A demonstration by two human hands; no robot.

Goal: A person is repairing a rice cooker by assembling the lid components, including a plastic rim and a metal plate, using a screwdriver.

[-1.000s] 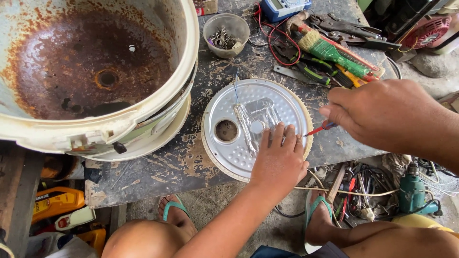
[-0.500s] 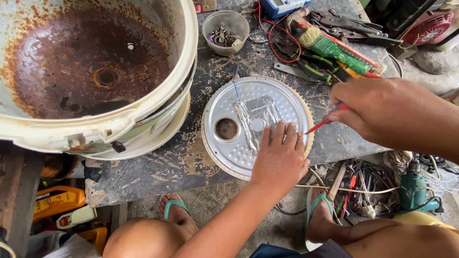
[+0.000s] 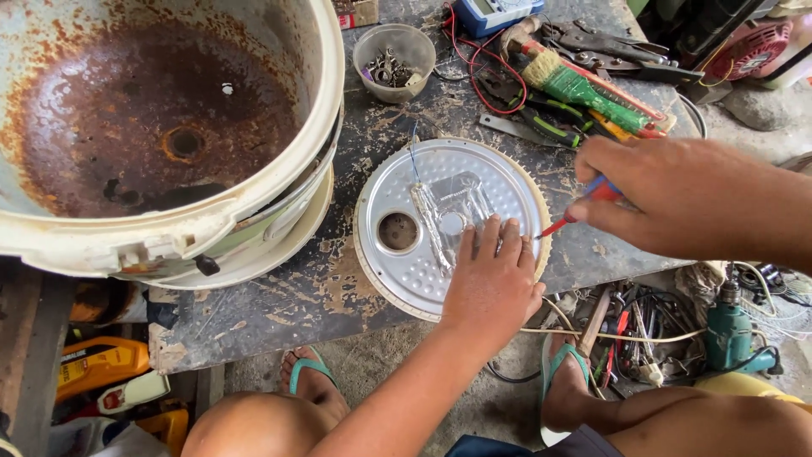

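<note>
Here, largest to smallest:
- Rusty cooker pot (image 3: 161, 127): upper left on worktable (image 3: 338, 279).
- Round metal lid plate (image 3: 448, 224): flat on table, just beside pot.
- L hand (image 3: 495, 283): open, fingers spread, pressing plate's lower-right part.
- R hand (image 3: 677, 199): closed round red-blue screwdriver (image 3: 579, 207), tip at plate's right rim.

Silver dimpled plate (image 3: 474, 182), red screwdriver (image 3: 568, 218) (blue-tipped handle).

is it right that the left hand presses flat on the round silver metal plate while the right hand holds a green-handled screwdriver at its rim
Not quite. The head view shows the right hand holding a red-handled screwdriver, not green. The left hand does press flat on the round silver metal plate, tool tip at its rim.
</note>
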